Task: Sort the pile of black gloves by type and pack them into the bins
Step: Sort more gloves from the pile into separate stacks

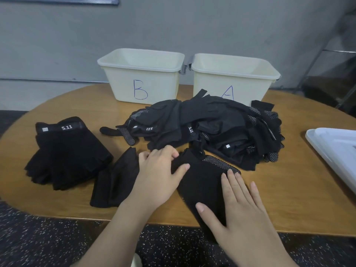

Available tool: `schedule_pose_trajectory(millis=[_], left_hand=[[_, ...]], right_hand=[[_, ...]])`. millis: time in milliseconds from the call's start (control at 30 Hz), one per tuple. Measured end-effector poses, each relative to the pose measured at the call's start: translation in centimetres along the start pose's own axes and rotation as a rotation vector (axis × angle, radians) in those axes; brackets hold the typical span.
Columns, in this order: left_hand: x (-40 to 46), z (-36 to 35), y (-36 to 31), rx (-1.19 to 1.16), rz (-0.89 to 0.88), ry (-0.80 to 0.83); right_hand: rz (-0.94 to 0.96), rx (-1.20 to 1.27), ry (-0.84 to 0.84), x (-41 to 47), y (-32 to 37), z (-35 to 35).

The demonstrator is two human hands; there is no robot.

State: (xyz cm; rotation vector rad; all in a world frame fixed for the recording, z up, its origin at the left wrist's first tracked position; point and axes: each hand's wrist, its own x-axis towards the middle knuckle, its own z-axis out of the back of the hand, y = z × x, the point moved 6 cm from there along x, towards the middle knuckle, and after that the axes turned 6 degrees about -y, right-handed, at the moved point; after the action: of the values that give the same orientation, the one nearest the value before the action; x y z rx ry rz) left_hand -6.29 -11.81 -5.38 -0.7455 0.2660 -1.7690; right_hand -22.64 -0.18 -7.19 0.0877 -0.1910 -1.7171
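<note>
A heap of black gloves lies mid-table before two cream bins, bin B and bin A. At the left sits a stack of fingerless "5.11" gloves, and beside it a plain black glove. One black glove with a white-dotted patch lies flat at the table's front edge. My right hand presses flat on its right side with straight fingers. My left hand rests on its left edge, fingertips curled over the cuff; whether it grips the fabric is unclear.
The oval wooden table stands against a grey wall. A white tray pokes in at the right edge. Dark speckled floor shows below the table's front rim. Both bins look empty from this angle.
</note>
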Motion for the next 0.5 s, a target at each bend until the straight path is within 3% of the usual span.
schedule_pose_trajectory(millis=[200,500], left_hand=[[0.2,0.0,0.0,-0.057,0.033,0.044],[1.3,1.5,-0.6,-0.184,-0.028,-0.153]], right_hand=[[0.151,0.003,0.097,1.5,-0.7,1.2],[0.201,0.147,0.092,2.6,-1.6,1.2]])
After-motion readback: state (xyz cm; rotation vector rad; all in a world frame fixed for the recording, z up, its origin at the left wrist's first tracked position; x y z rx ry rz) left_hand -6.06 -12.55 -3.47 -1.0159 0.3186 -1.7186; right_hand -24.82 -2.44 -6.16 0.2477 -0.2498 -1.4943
